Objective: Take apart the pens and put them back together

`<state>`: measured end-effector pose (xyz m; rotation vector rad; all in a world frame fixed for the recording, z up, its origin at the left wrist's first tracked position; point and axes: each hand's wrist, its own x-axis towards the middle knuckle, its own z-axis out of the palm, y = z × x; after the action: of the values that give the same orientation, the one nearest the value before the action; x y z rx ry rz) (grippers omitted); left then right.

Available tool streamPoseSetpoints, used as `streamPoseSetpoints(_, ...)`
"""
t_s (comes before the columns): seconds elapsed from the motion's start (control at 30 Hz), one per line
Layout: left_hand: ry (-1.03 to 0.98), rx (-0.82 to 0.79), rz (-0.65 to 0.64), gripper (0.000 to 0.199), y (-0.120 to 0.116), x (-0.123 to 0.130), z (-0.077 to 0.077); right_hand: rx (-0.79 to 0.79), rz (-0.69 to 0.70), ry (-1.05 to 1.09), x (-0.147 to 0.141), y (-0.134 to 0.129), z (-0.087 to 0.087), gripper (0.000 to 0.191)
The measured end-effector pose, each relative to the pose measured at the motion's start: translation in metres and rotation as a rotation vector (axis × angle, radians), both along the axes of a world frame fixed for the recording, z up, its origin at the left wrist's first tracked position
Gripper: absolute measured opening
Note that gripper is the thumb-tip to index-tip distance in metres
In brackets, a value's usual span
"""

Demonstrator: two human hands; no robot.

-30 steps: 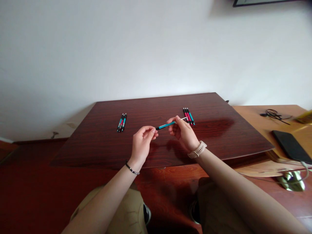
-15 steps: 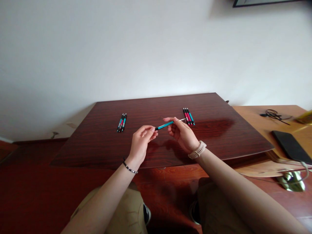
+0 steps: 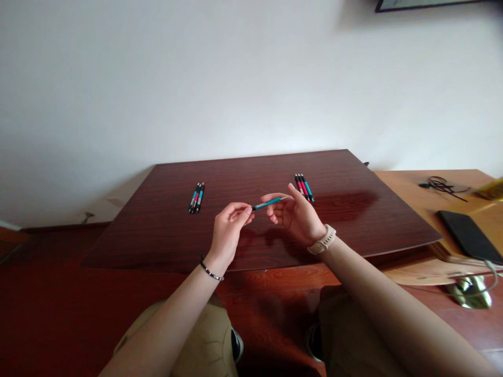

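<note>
Pinched by its black end between the thumb and fingers of my left hand [image 3: 230, 230] is a pen with a teal barrel [image 3: 267, 203], held above the table. A thin pale piece, perhaps the refill, sticks out of its right end toward my right hand [image 3: 296, 217]. That hand is open, thumb raised away from the fingers, palm turned toward the pen; whether a finger touches the pale piece I cannot tell. Beyond my right hand lies a row of pink and teal pens [image 3: 307, 188], partly hidden by the thumb. A smaller group of pens [image 3: 196, 198] rests on the left.
The dark wooden table [image 3: 243, 173] stands against a white wall. To its right, a lighter wooden surface [image 3: 408, 193] bears a coiled black cable [image 3: 442, 184], a black phone-like slab [image 3: 469, 235] and a yellow object [image 3: 491, 189]. My knees are below the table's front edge.
My right thumb has lifted off the pen and the right hand has opened, shifting slightly right. The left hand keeps its pinch, and both groups of pens lie as before.
</note>
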<state>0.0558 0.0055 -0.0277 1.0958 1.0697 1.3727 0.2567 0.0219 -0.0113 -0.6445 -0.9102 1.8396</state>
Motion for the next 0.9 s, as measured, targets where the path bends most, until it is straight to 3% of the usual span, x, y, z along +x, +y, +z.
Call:
streamPoseSetpoints(0.1,0.013,0.012,-0.007,0.026,0.0,0.001,-0.001,0.006,-0.061,-0.079,0.0,0.001,-0.005,0.059)
streamPoseSetpoints(0.23,0.023,0.019,-0.017,0.027,-0.001,0.002,-0.001,0.035,-0.168,-0.137,-0.002,0.001,-0.013,0.045)
streamPoseSetpoints(0.47,0.004,0.005,-0.016,0.026,-0.002,0.003,0.001,0.015,-0.182,-0.066,-0.004,-0.001,-0.009,0.029)
streamPoseSetpoints(0.6,-0.029,-0.043,-0.018,0.025,-0.003,0.005,0.001,0.025,-0.183,-0.074,-0.003,-0.001,-0.005,0.035)
streamPoseSetpoints(0.77,-0.04,-0.07,-0.03,0.025,-0.004,0.007,0.001,0.058,-0.185,-0.162,0.0,0.002,-0.008,0.061)
streamPoseSetpoints(0.9,-0.027,-0.057,-0.022,0.024,-0.003,0.007,0.001,0.105,-0.238,-0.208,0.0,0.002,-0.012,0.055)
